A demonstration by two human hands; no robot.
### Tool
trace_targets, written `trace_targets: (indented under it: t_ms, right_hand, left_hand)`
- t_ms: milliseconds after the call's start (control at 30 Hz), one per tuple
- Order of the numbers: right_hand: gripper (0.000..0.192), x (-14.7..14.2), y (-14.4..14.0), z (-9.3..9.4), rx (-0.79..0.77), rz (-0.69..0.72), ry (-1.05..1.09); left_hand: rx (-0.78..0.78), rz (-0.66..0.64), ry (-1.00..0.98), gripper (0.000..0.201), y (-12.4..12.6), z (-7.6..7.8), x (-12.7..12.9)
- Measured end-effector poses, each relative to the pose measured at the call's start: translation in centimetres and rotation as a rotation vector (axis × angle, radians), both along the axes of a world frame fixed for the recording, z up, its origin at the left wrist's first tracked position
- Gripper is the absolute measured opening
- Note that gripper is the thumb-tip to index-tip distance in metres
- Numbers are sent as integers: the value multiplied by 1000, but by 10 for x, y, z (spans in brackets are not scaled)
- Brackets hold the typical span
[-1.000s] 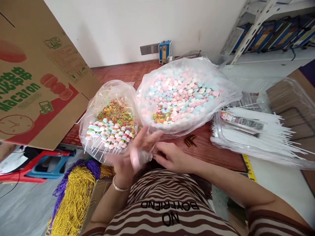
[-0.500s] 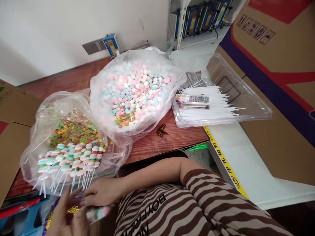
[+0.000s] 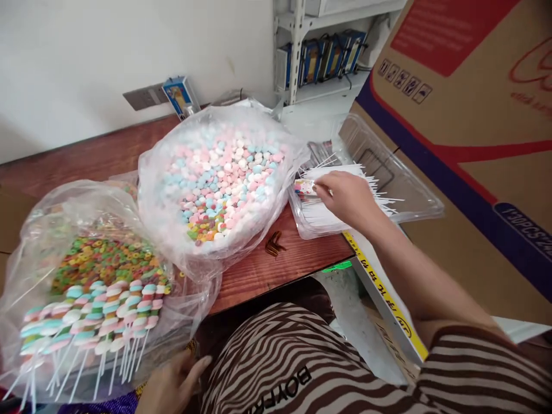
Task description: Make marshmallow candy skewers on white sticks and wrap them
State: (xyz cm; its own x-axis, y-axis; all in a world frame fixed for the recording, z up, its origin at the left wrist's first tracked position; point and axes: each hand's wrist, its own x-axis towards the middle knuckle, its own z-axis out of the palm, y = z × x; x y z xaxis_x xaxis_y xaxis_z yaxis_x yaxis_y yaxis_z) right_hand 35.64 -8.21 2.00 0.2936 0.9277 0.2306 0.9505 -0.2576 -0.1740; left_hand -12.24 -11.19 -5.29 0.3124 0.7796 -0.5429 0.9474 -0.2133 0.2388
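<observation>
hands (image 3: 347, 196) have parted, the right seemingly touching the packet (image 3: 303, 187)

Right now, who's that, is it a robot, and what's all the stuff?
No robot: it's a person, bare-handed. The camera is worn on their head, looking forward and down. On the table sits a big bag with pink, white and blue pieces. Nearer, another bag holds colourful rings, with filled sticks in front. On the right, a clear tray holds white sticks. The right hand has its fingers at a packet there; I can't tell if they grip it. The left hand is low, its palm hidden.
</observation>
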Motion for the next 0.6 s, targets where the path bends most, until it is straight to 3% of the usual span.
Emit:
trace_targets:
  t_ms: [33, 67, 133, 233, 333, 600]
  right_hand:
    - [26, 11, 16, -3, -205, -1, -148]
    - [23, 18, 32, -7, -276, 13, -175]
    - [20, 21, 55, -19, -346, 69, -198]
    - [29, 11, 67, -36, -353, 129, -209]
    - [36, 3, 62, -43, -349, 132, -212]
    - [28, 8, 60, -44, -246, 82, -60]
  left_hand:
    - [4, -63, -52, 43, 11, 6, 21]
    - [13, -115, -96, 39, 20, 14, 41]
    - [-3, -217, -148, 28, 32, 27, 79]
    - [-4, -333, -161, 19, 39, 38, 116]
    - [-28, -385, -209, 20, 39, 36, 128]
    - [-30, -378, -252, 35, 34, 19, 121]
